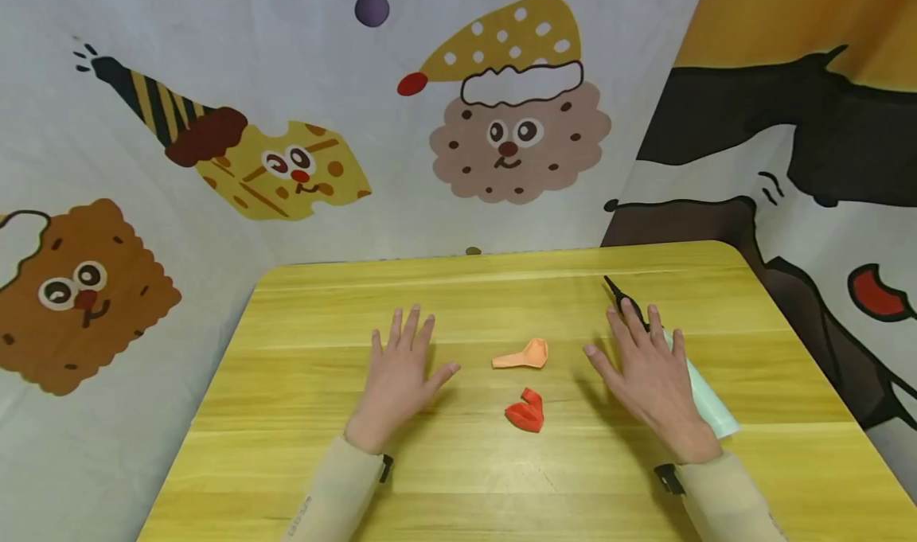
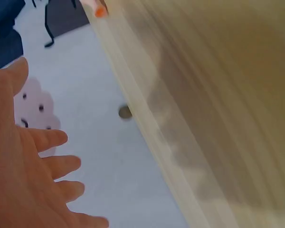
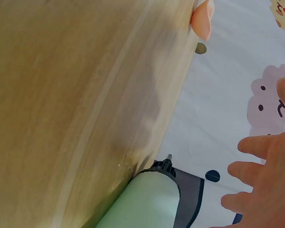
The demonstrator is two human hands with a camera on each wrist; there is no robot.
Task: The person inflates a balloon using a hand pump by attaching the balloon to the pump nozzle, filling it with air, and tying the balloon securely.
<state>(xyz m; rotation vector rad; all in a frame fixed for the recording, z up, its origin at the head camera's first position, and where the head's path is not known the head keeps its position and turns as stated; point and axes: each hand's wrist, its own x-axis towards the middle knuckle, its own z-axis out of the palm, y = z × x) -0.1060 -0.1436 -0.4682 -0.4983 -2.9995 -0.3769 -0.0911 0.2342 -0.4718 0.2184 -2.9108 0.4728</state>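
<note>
Between the two hands lie an uninflated peach balloon (image 1: pixel 532 355) and, nearer the person, a folded red balloon (image 1: pixel 526 411). A mint-green balloon pump (image 1: pixel 709 399) with a black nozzle rests on the table at the right; it also shows in the right wrist view, its green body (image 3: pixel 142 202) at the bottom. My left hand (image 1: pixel 398 379) is held over the table left of the balloons, fingers spread, holding nothing. My right hand (image 1: pixel 652 379), likewise spread and holding nothing, hovers over the pump and hides part of it.
The yellow wood-grain table (image 1: pixel 286 415) has rounded far corners. Behind it hangs a white cloth (image 1: pixel 315 48) printed with cartoon biscuits and cheese, meeting the table's far edge. A darker printed panel (image 1: pixel 731 116) stands at the right.
</note>
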